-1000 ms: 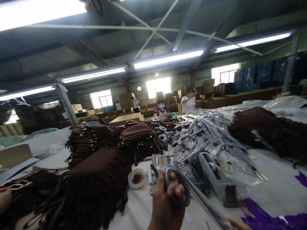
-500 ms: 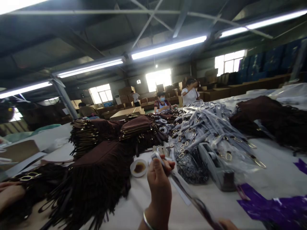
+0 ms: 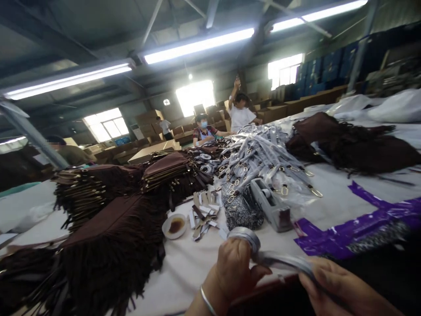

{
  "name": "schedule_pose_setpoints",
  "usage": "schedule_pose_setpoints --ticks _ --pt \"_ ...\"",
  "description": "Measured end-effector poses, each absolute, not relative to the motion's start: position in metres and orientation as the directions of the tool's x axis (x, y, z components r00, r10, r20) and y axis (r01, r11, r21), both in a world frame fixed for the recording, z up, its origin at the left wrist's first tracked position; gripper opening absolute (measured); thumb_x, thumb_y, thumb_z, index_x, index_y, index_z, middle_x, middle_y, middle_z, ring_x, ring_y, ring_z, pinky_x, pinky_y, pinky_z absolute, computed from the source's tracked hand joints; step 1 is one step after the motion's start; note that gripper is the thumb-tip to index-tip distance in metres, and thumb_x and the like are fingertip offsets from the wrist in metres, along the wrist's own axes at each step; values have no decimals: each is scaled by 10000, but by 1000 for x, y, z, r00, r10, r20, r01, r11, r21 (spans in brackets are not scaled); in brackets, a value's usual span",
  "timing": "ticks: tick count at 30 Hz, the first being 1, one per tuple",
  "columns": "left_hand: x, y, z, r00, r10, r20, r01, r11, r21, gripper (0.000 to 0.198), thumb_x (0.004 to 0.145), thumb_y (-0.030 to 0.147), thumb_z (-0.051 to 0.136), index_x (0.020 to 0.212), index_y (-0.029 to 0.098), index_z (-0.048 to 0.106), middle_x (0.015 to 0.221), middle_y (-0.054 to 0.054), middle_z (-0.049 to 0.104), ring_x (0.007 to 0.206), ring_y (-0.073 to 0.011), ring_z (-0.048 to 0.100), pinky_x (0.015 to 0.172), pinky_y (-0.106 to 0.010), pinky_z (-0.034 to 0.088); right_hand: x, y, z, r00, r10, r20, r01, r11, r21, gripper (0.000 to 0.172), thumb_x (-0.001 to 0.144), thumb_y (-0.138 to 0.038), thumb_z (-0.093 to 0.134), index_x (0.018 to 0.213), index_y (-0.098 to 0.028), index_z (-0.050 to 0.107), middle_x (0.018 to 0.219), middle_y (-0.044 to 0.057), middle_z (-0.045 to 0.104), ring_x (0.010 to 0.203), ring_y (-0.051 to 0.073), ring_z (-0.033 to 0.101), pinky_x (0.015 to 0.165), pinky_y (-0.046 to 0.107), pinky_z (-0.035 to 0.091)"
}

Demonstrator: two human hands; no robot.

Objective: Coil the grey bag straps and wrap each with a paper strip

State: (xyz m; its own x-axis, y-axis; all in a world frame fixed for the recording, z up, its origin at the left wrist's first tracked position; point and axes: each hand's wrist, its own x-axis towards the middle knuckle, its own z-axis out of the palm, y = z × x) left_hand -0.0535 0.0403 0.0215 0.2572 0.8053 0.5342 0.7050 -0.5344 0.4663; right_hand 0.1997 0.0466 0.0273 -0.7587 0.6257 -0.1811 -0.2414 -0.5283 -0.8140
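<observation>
Strap (image 3: 279, 260) sits lower now, left hand (image 3: 235, 268) fingers curled round its coil, right hand (image 3: 342, 292) fingers pinching its tail.

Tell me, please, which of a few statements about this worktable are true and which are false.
1. Both hands grip one plastic-wrapped strap: the left hand holds its coiled end and the right hand holds the other end. True.
2. The tape dispenser is bright red. False: it is grey.
3. The small white dish holds something brown. True.
4. The left wrist is bare. False: it wears a thin bangle.
5. The tape dispenser is in the right hand. False: it stands on the table, beyond both hands.
</observation>
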Motion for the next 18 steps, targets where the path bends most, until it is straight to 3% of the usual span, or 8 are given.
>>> schedule_pose_setpoints --ticks 2,4,6,7,10,12,14,18 --pt "-47 34 9 298 832 468 723 -516 458 169 867 385 757 913 237 688 777 -89 692 716 -255 604 682 -334 398 206 59 30 -611 749 -256 -85 -384 -919 548 931 -739 516 864 -209 638 398 -116 343 282 60 203 314 178 214" --pt "-42 24 -5 298 867 399 709 -481 515 163 887 394 706 872 238 660 751 -63 648 665 -223 546 626 -318 365 216 71 30 -396 909 -126 215 -41 -976 484 949 -658 545 972 -197 689 542 -25 596 368 114 467 383 215 402" --pt "-39 13 -13 301 911 282 650 -413 638 246 891 477 659 857 234 636 748 -44 604 624 -188 483 578 -303 337 226 77 28 -291 932 218 508 344 -790 368 964 -515 580 1105 -205 721 885 93 782 735 233 729 672 326 595" --pt "-37 8 -14 335 921 198 594 -370 714 319 902 543 619 837 231 618 733 -34 579 604 -169 452 557 -295 324 229 77 27 -323 875 361 582 485 -652 323 971 -446 581 1152 -221 725 1051 116 791 946 283 743 847 394 597" --pt "-27 -3 -1 543 837 -66 339 -147 929 577 945 729 419 728 206 530 660 -12 492 565 -122 382 517 -273 284 226 66 25 -558 704 439 508 708 -490 287 1023 -385 508 1113 -245 741 1089 99 780 1048 295 707 970 448 538" --pt "-18 -6 12 615 778 -127 137 53 989 684 926 808 350 657 193 476 601 -6 449 530 -98 356 490 -261 266 214 54 18 -622 697 358 348 655 -671 439 1069 -457 383 951 -205 723 840 70 738 782 221 680 770 346 553" --pt "-9 -9 18 603 788 -126 -100 231 968 712 908 831 372 657 180 514 524 12 424 461 -79 347 446 -242 257 197 42 8 -580 776 248 172 414 -894 599 1078 -552 262 772 -189 627 645 19 596 577 156 539 569 275 466" --pt "4 -12 15 495 857 -143 -613 461 642 653 898 782 509 840 150 660 413 112 280 331 -61 224 348 -197 245 164 23 -7 -547 837 22 -161 -79 -984 599 1035 -679 319 807 -184 568 647 -5 546 560 135 490 508 251 403"
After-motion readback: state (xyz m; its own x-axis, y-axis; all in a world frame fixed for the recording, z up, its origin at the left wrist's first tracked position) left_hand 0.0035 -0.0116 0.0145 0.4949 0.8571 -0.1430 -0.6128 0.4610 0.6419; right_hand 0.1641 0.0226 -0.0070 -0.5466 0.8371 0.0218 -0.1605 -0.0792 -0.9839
